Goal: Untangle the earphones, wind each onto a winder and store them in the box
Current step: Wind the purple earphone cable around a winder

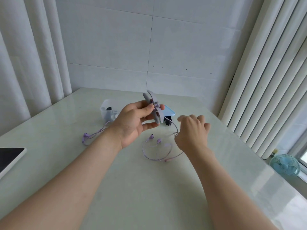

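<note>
My left hand (132, 121) holds a grey winder (153, 105) up above the table, thumb and fingers pinching its middle. A purple earphone cable (174, 128) runs from the winder down to my right hand (192, 131), which pinches it. The rest of that cable lies in loops (156, 151) on the table, with two purple earbuds (151, 136) beside it. A second purple earphone (86, 136) lies at the left, its cable leading toward the clear box (108, 108), which stands open behind my left hand with dark items inside.
A light blue lid (169, 112) lies behind the winder with a black object (168, 122) in front of it. A tablet (10, 156) sits at the table's left edge. Curtains hang on both sides, and a small blue fan (284, 165) stands beyond the right edge.
</note>
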{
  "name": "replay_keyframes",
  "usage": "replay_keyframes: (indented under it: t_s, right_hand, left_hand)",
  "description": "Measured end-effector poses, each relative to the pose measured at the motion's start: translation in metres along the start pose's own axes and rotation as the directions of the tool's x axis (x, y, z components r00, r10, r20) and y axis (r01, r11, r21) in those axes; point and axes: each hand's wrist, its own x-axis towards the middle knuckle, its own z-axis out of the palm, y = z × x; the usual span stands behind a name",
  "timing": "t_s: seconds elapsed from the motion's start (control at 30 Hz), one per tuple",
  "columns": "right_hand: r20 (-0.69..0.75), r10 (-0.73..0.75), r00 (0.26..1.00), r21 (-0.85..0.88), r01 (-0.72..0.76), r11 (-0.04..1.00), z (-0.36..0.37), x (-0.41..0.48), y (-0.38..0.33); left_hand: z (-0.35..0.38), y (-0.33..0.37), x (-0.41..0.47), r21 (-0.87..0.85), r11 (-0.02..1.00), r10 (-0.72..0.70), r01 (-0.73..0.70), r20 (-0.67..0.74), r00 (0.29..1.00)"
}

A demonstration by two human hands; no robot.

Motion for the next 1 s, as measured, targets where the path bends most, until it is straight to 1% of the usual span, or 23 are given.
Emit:
replay_keyframes:
  t_s: [0.03, 0.07, 0.1, 0.17, 0.2, 0.23, 0.33, 0.37, 0.43, 0.47, 0.53, 0.6, 0.63, 0.67, 0.7, 0.73, 0.77, 0.8, 0.83, 0.87, 0.9, 0.97, 1.0]
  right_hand:
    - [-0.029, -0.028, 0.999, 0.091, 0.03, 0.995, -0.002, 0.001, -0.002]
    - [-0.017, -0.048, 0.999, 0.234, 0.05, 0.971, -0.004, 0.001, -0.005]
    - [0.029, -0.08, 0.996, 0.401, 0.062, 0.914, -0.007, 0.001, -0.008]
    - [0.125, -0.187, 0.974, 0.672, 0.056, 0.739, -0.01, -0.003, -0.013]
    - [0.152, -0.232, 0.961, 0.738, 0.046, 0.673, -0.009, -0.004, -0.014]
    - [0.173, -0.272, 0.947, 0.771, 0.042, 0.636, -0.009, -0.005, -0.014]
    - [0.167, -0.313, 0.935, 0.834, 0.035, 0.55, -0.01, -0.005, -0.015]
    - [0.152, -0.298, 0.942, 0.856, 0.025, 0.517, -0.01, -0.004, -0.015]
    - [0.122, -0.227, 0.966, 0.866, 0.008, 0.5, -0.01, -0.003, -0.017]
    - [0.11, -0.172, 0.979, 0.869, -0.011, 0.494, -0.01, -0.002, -0.018]
    - [0.093, -0.004, 0.996, 0.881, -0.08, 0.466, -0.01, 0.0, -0.02]
    - [0.074, 0.187, 0.98, 0.906, -0.144, 0.397, -0.015, -0.001, -0.021]
    - [0.046, 0.284, 0.958, 0.918, -0.153, 0.366, -0.018, -0.002, -0.022]
    - [-0.018, 0.372, 0.928, 0.931, -0.12, 0.345, -0.023, -0.005, -0.022]
    - [-0.128, 0.437, 0.89, 0.941, -0.029, 0.336, -0.028, -0.008, -0.023]
    - [-0.261, 0.463, 0.847, 0.931, 0.095, 0.351, -0.033, -0.011, -0.025]
    - [-0.376, 0.448, 0.811, 0.901, 0.207, 0.382, -0.036, -0.013, -0.027]
    - [-0.452, 0.402, 0.796, 0.868, 0.289, 0.404, -0.037, -0.014, -0.03]
    - [-0.48, 0.343, 0.807, 0.851, 0.333, 0.407, -0.035, -0.014, -0.033]
    - [-0.454, 0.287, 0.843, 0.86, 0.33, 0.39, -0.033, -0.014, -0.036]
    - [-0.392, 0.233, 0.89, 0.882, 0.291, 0.372, -0.031, -0.014, -0.04]
    - [-0.227, 0.117, 0.967, 0.917, 0.172, 0.36, -0.023, -0.015, -0.044]
    - [-0.142, 0.066, 0.988, 0.926, 0.109, 0.36, -0.019, -0.015, -0.045]
  left_hand:
    - [0.0, -0.001, 0.001, 0.038, 0.999, 0.004, -0.003, -0.024, 1.0]
    - [0.0, -0.002, 0.002, 0.068, 0.998, 0.005, -0.001, -0.058, 0.998]
    - [0.0, -0.003, 0.003, 0.092, 0.996, 0.008, 0.001, -0.098, 0.995]
    - [-0.001, -0.005, 0.005, 0.123, 0.992, 0.03, -0.006, -0.191, 0.981]
    - [-0.002, -0.005, 0.006, 0.127, 0.992, 0.047, -0.017, -0.24, 0.97]
    - [-0.003, -0.006, 0.007, 0.134, 0.99, 0.068, -0.03, -0.292, 0.954]
    - [-0.007, -0.007, 0.009, 0.17, 0.983, 0.136, -0.068, -0.43, 0.892]
    - [-0.008, -0.008, 0.009, 0.187, 0.979, 0.157, -0.076, -0.465, 0.871]
    - [-0.011, -0.007, 0.009, 0.22, 0.971, 0.194, -0.092, -0.504, 0.842]
    - [-0.011, -0.007, 0.008, 0.229, 0.968, 0.205, -0.098, -0.508, 0.837]
    - [-0.009, -0.006, 0.007, 0.243, 0.965, 0.214, -0.101, -0.499, 0.84]
    - [-0.008, -0.006, 0.006, 0.27, 0.957, 0.227, -0.103, -0.48, 0.847]
    - [-0.007, -0.006, 0.005, 0.28, 0.954, 0.232, -0.106, -0.467, 0.853]
    - [-0.006, -0.006, 0.005, 0.284, 0.953, 0.233, -0.108, -0.455, 0.86]
    - [-0.005, -0.006, 0.005, 0.285, 0.952, 0.232, -0.109, -0.443, 0.866]
    - [-0.005, -0.006, 0.005, 0.286, 0.952, 0.23, -0.109, -0.433, 0.872]
    - [-0.004, -0.006, 0.004, 0.287, 0.952, 0.228, -0.109, -0.422, 0.877]
    - [-0.004, -0.007, 0.003, 0.289, 0.951, 0.225, -0.109, -0.41, 0.884]
    - [-0.003, -0.007, 0.003, 0.29, 0.951, 0.222, -0.107, -0.397, 0.891]
    - [-0.002, -0.007, 0.002, 0.294, 0.95, 0.217, -0.104, -0.384, 0.897]
    - [-0.001, -0.006, 0.002, 0.294, 0.951, 0.21, -0.099, -0.373, 0.904]
    - [0.001, -0.005, 0.001, 0.265, 0.96, 0.18, -0.086, -0.356, 0.917]
    - [0.002, -0.003, 0.001, 0.244, 0.966, 0.162, -0.079, -0.342, 0.925]
